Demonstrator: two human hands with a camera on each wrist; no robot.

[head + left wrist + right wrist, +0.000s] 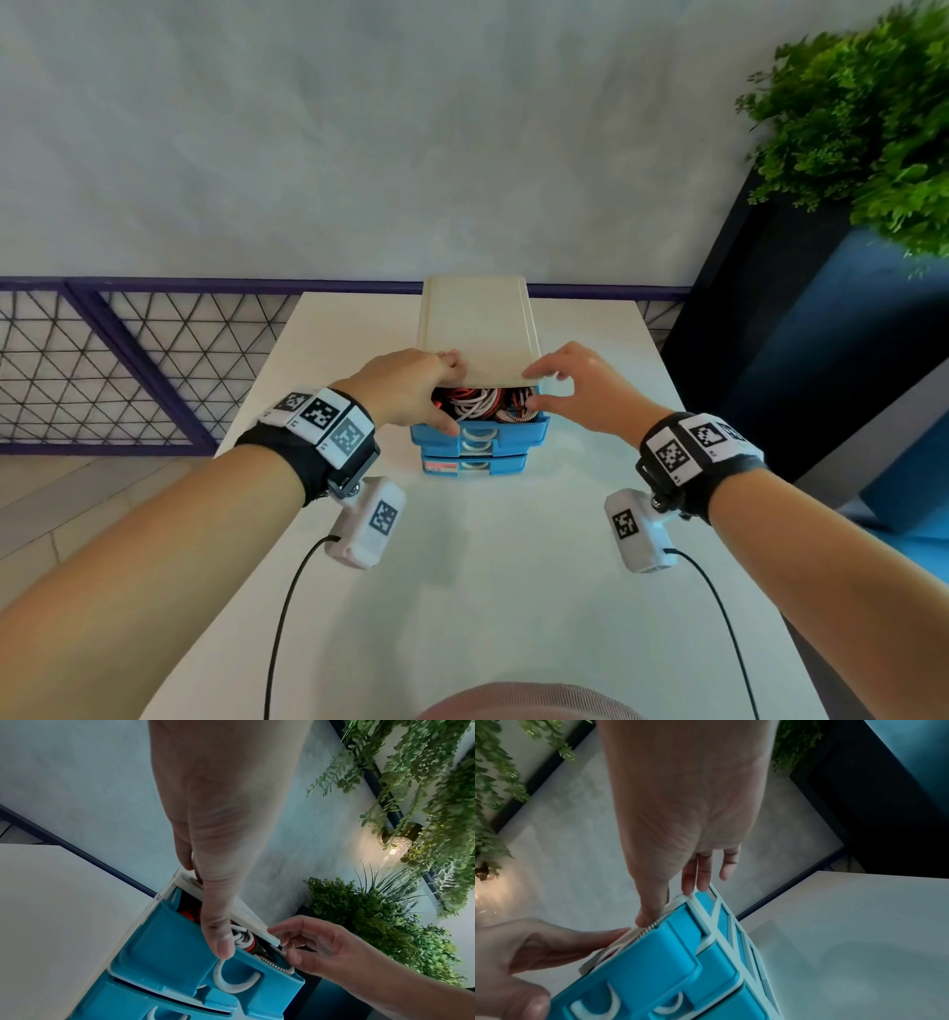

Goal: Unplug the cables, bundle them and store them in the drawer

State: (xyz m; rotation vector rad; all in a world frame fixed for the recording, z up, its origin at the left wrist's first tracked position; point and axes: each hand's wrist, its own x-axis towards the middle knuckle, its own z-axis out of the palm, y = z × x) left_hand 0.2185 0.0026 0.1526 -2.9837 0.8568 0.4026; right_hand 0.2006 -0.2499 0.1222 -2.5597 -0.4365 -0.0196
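A small drawer unit with a cream top (477, 329) stands on the white table (462, 591). Its blue top drawer (518, 434) is pulled out a little and holds bundled red, white and black cables (477, 401). My left hand (441, 393) has its fingers on the top's front left edge and its thumb (221, 943) pressing the drawer front (164, 947). My right hand (539, 386) touches the front right corner, fingers at the top's edge and thumb (644, 919) on the drawer rim (654, 963). Neither hand holds a cable.
Two more blue drawers (472, 465) sit closed below. A dark planter with green plants (873, 128) stands right of the table, a purple mesh railing (128, 360) left and behind. A grey wall rises behind; a lit lamp (398, 843) hangs there.
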